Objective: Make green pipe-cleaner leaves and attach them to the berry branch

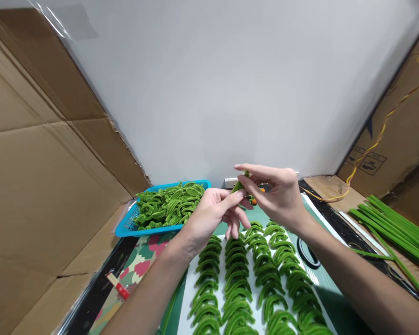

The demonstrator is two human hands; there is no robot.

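Note:
Both hands meet above the far end of a white sheet [192,279], on a small green fuzzy piece [236,187]. My left hand [223,207] pinches its lower end between thumb and index finger, the other fingers loosely curled. At its upper end, the thumb and fingertips of my right hand [272,188] close on the piece. Rows of curved green fuzzy pieces [237,279] lie overlapping on the sheet below. Behind my left hand, a blue basket [125,225] holds a heap of similar green pieces [171,204].
Long green fuzzy stems [398,228] lie at the right. A black ring-shaped object [307,255] is beside the sheet. Cardboard walls [38,186] stand at both sides, with a pale panel [223,93] behind. A yellow-red twisted wire [380,137] hangs at the right.

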